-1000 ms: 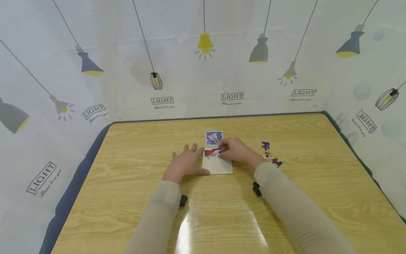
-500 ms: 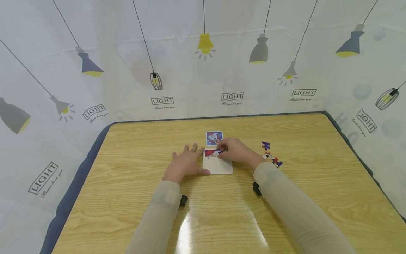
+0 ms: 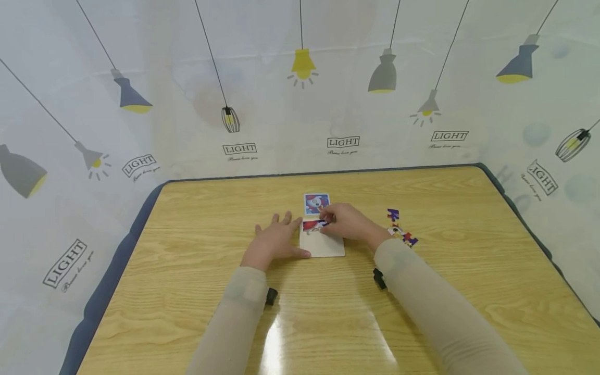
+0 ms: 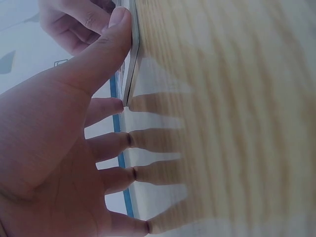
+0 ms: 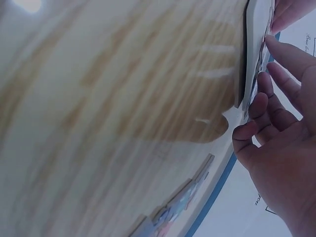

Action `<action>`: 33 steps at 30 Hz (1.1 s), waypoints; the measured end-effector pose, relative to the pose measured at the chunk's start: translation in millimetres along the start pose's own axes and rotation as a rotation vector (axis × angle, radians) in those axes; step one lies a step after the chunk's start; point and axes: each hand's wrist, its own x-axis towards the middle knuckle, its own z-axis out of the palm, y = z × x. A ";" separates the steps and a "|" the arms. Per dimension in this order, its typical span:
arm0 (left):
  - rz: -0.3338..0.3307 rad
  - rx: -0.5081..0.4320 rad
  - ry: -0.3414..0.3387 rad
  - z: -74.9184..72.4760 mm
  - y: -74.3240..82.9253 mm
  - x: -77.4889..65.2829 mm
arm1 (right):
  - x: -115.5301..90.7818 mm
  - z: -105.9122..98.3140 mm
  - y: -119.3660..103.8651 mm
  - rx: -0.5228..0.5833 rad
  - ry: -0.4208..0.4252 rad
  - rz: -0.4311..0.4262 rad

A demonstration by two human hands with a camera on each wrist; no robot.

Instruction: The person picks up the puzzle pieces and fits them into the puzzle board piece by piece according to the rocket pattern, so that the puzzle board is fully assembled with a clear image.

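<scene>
A square white puzzle board [image 3: 323,248] lies flat in the middle of the table, with joined jigsaw pieces [image 3: 311,226] in red, white and purple along its far edge. My left hand [image 3: 273,241] rests at the board's left side, fingers spread on the tabletop. Its thumb [image 4: 111,42] lies on the board's near left corner. Over the far right part of the board, my right hand [image 3: 349,223] pinches a jigsaw piece between thumb and curled fingers, right at the joined ones. The fingers mostly hide that piece.
Just beyond the board lies a picture card [image 3: 313,204] with a blue border. Several loose jigsaw pieces [image 3: 396,230] lie to the right, near my right wrist. The wooden table [image 3: 211,219] meets a lamp-patterned wall covering [image 3: 281,114] at its back edge.
My right fingers shift very slightly to the left at the joined pieces. The left hand, the board and the loose pieces stay in place.
</scene>
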 end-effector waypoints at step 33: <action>0.003 0.003 -0.003 1.0 -1.1 1.3 | -2.4 -5.3 -4.6 -0.058 -0.038 -0.018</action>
